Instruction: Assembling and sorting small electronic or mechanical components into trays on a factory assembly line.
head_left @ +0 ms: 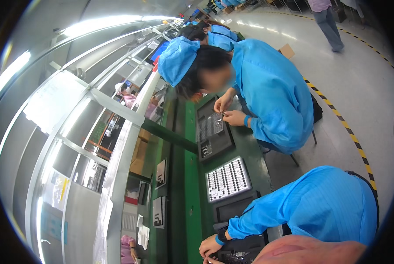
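My left hand [209, 246], below a blue sleeve, a dark watch and a blue wristband, is near the lower edge. Its fingers bend together and point down; whatever they pinch is too small to make out. Just below, a sliver of fingers, seemingly my right hand [212, 261], shows at the picture's edge; the rest is cut off. Both are beside a black tray [254, 244] holding small shiny parts [237, 256]. Farther along the bench, a black foam case [217, 220] lies near my left forearm.
A white tray [228, 179] with rows of small dark parts lies on the green bench [194, 220]. Beyond it, a co-worker in blue [271, 92] handles something small over a black tray [216, 152]. Flat panels [159, 211] stand along the left. Yellow-black tape [351, 132] marks the floor.
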